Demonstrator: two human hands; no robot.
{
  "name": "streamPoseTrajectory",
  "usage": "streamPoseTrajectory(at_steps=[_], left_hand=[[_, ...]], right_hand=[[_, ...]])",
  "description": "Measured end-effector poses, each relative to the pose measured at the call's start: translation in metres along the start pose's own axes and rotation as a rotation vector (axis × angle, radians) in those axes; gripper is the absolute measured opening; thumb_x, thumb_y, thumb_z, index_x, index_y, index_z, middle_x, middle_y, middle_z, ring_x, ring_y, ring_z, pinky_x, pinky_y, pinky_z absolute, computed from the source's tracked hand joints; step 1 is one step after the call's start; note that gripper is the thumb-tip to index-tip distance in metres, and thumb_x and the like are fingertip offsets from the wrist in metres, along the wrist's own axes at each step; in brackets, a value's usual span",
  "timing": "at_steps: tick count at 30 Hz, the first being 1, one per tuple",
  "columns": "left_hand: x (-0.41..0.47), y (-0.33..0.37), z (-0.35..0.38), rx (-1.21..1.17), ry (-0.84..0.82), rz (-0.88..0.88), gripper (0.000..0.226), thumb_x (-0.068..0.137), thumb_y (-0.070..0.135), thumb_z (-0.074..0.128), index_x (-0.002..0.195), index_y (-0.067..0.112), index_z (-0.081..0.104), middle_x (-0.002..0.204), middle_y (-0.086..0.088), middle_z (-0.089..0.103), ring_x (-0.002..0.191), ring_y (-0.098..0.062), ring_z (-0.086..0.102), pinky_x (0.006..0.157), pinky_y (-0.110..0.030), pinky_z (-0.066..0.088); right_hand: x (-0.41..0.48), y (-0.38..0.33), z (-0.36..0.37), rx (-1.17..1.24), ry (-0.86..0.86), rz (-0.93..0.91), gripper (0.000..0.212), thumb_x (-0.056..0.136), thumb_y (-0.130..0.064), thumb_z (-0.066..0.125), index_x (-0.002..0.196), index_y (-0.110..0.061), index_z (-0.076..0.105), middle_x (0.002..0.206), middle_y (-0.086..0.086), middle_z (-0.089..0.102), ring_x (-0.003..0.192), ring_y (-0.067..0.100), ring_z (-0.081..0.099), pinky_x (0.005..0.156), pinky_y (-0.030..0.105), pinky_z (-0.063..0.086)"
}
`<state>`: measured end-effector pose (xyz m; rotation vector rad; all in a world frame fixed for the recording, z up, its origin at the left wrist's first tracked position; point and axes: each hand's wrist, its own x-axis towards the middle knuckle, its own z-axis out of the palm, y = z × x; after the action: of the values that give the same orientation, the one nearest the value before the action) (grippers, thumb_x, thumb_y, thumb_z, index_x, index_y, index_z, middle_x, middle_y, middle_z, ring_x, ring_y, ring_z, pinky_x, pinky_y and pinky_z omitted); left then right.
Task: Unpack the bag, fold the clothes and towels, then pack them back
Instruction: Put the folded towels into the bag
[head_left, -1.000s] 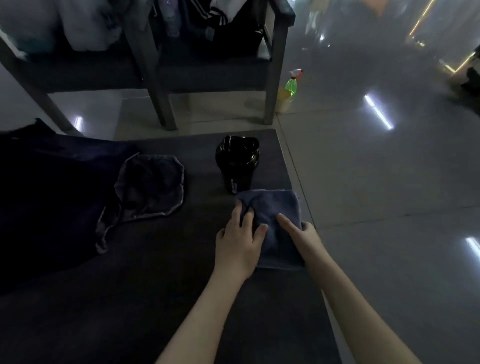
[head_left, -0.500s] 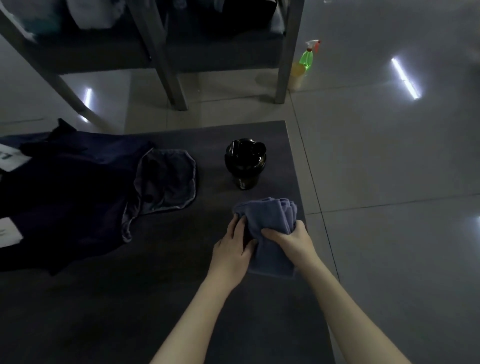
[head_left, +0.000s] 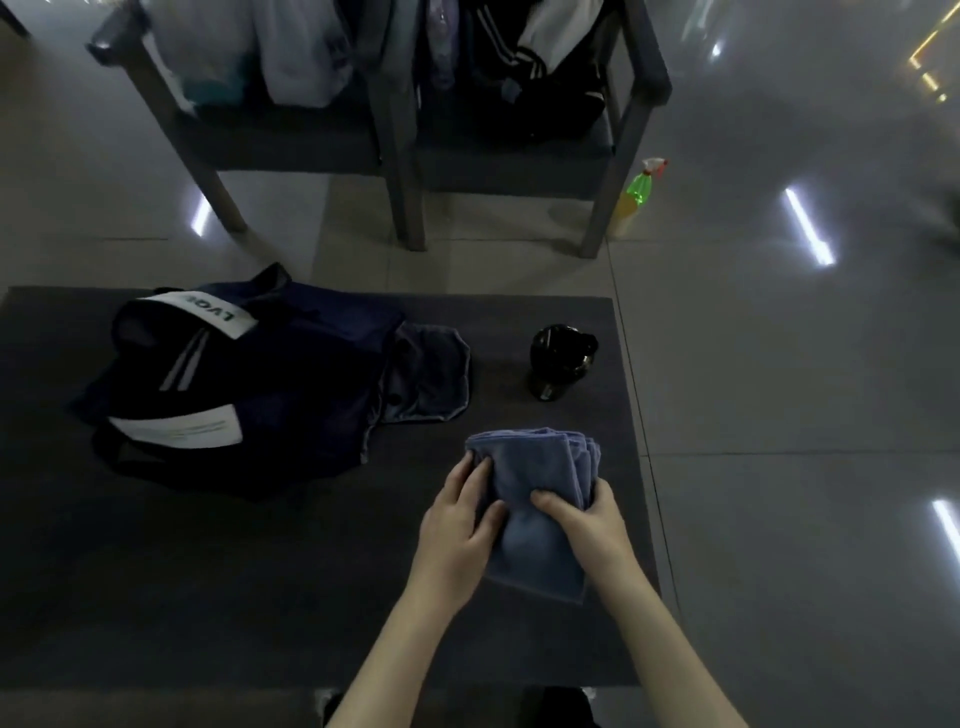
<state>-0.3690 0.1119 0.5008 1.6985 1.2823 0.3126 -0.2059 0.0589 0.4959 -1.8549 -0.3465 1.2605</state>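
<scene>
Grey glossy floor tiles with streaks of reflected light surround a dark surface (head_left: 208, 597), and we look down on it from above. Near its right edge, about midway between the far and near edges, lies the blue-grey towel (head_left: 535, 467), folded into a thick stack whose layers show along its right side.

We have both hands on it. Our left hand (head_left: 457, 535) lies on the towel's left edge with the fingers fairly straight and flat against the cloth, holding nothing. Our right hand (head_left: 592, 530) grips the towel's right edge, with the thumb laid across the top and the fingers curled round the stacked layers beneath.

A black bottle (head_left: 558, 361) stands upright toward the far right corner, apart from the towel. Left of it, a dark grey piece of cloth with a paler rim (head_left: 431, 374) lies flat and touches the right side of the navy bag (head_left: 311, 395). We cannot tell whether it is part of the bag. The bag sprawls over the far left half of the surface and shows 2 white labels and 2 pale stripes.

Beyond the far edge, 2 dark chairs (head_left: 291, 140) stand side by side on the floor, both heaped with clothing, pale on the left one and dark with white stripes on the right one. A green spray bottle (head_left: 639, 189) stands on the floor just beside the right chair's front leg.
</scene>
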Motion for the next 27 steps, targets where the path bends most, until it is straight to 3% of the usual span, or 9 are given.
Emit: streamPoseTrajectory(at_steps=[2, 8, 13, 20, 24, 27], left_hand=[[-0.012, -0.008, -0.026, -0.019, -0.010, 0.034, 0.052, 0.098, 0.033, 0.047, 0.147, 0.033, 0.030, 0.154, 0.020, 0.016, 0.139, -0.005, 0.026, 0.112, -0.030, 0.029], [-0.051, -0.034, -0.129, 0.022, -0.003, 0.125, 0.048, 0.099, 0.027, 0.047, 0.146, 0.025, 0.037, 0.152, 0.014, 0.028, 0.137, -0.007, 0.031, 0.113, -0.034, 0.030], [-0.066, -0.043, -0.201, 0.031, 0.070, 0.083, 0.039, 0.099, 0.025, 0.047, 0.137, 0.019, 0.047, 0.131, 0.011, 0.048, 0.119, -0.010, 0.049, 0.101, -0.032, 0.043], [-0.051, -0.055, -0.271, 0.020, 0.198, -0.011, 0.034, 0.099, 0.026, 0.047, 0.131, 0.016, 0.053, 0.125, 0.007, 0.054, 0.118, -0.009, 0.050, 0.101, -0.030, 0.043], [-0.024, -0.069, -0.312, 0.079, 0.245, 0.010, 0.027, 0.099, 0.023, 0.048, 0.122, 0.015, 0.060, 0.114, 0.009, 0.057, 0.109, -0.008, 0.055, 0.091, -0.023, 0.045], [0.005, -0.084, -0.339, 0.188, 0.279, 0.015, 0.027, 0.097, 0.020, 0.052, 0.121, 0.012, 0.061, 0.115, 0.003, 0.059, 0.109, -0.012, 0.055, 0.092, -0.029, 0.047]], right_hand=[[-0.020, -0.006, 0.022, 0.017, 0.024, -0.012, 0.056, 0.063, -0.031, 0.084, 0.108, -0.025, 0.050, 0.102, -0.001, 0.065, 0.091, 0.014, 0.065, 0.069, 0.026, 0.053], [-0.091, -0.029, 0.103, 0.078, 0.103, -0.041, 0.060, 0.061, -0.033, 0.085, 0.111, -0.022, 0.053, 0.103, 0.001, 0.067, 0.092, 0.019, 0.066, 0.079, 0.037, 0.056], [-0.125, -0.059, 0.150, 0.141, 0.091, -0.044, 0.056, 0.066, -0.031, 0.084, 0.112, -0.022, 0.052, 0.102, 0.001, 0.067, 0.090, 0.019, 0.068, 0.078, 0.037, 0.057], [-0.112, -0.101, 0.191, 0.177, 0.003, -0.077, 0.059, 0.066, -0.037, 0.083, 0.113, -0.022, 0.050, 0.103, 0.001, 0.067, 0.089, 0.019, 0.069, 0.077, 0.037, 0.057], [-0.088, -0.109, 0.227, 0.178, -0.012, -0.066, 0.061, 0.066, -0.038, 0.083, 0.115, -0.023, 0.049, 0.105, 0.001, 0.066, 0.092, 0.020, 0.067, 0.081, 0.039, 0.056], [-0.069, -0.110, 0.253, 0.150, -0.043, -0.058, 0.062, 0.067, -0.037, 0.082, 0.116, -0.023, 0.048, 0.104, -0.001, 0.066, 0.091, 0.017, 0.067, 0.072, 0.030, 0.055]])
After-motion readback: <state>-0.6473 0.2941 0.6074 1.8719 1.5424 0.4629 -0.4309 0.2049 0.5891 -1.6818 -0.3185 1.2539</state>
